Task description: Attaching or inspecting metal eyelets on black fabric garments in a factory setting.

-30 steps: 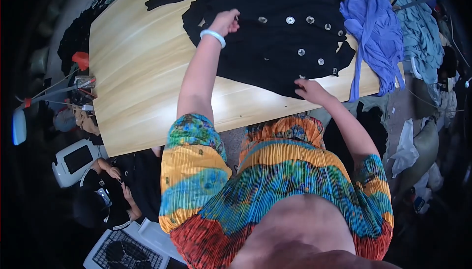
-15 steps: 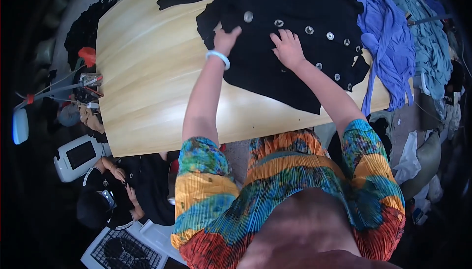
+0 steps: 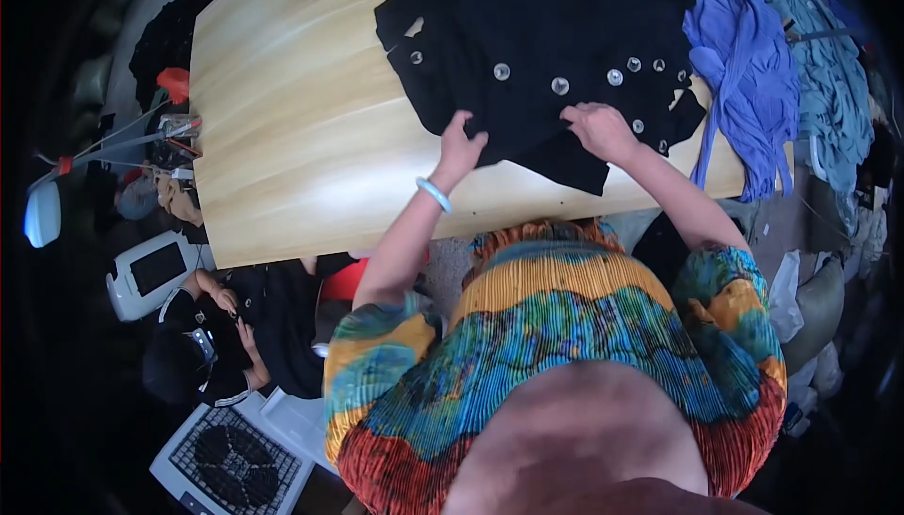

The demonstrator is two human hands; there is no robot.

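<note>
A black garment (image 3: 527,25) lies spread on the table, with a row of shiny round discs like large buttons (image 3: 559,86) across it. At its near left edge is my left hand (image 3: 460,152), wearing a pale bangle (image 3: 435,194). The thumb and forefinger are apart, with dark cloth behind the gap; the other fingers are partly hidden. My right hand (image 3: 605,132) is further right on the garment's lower part. Its fingers are curled down onto the cloth, and the fingertips are hidden.
Pale wood tabletop (image 3: 292,138) stretches to the left. Violet cloth (image 3: 739,63) and grey-teal cloth (image 3: 810,72) hang along the right side. Below the table at left, another person (image 3: 212,346) handles dark fabric near a white fan (image 3: 231,458). A lamp (image 3: 42,214) stands far left.
Both hands have moved toward me, the left one also rightward. The cloth carrying the discs has shifted nearer, uncovering a disc at the left. My right fingers have curled in.
</note>
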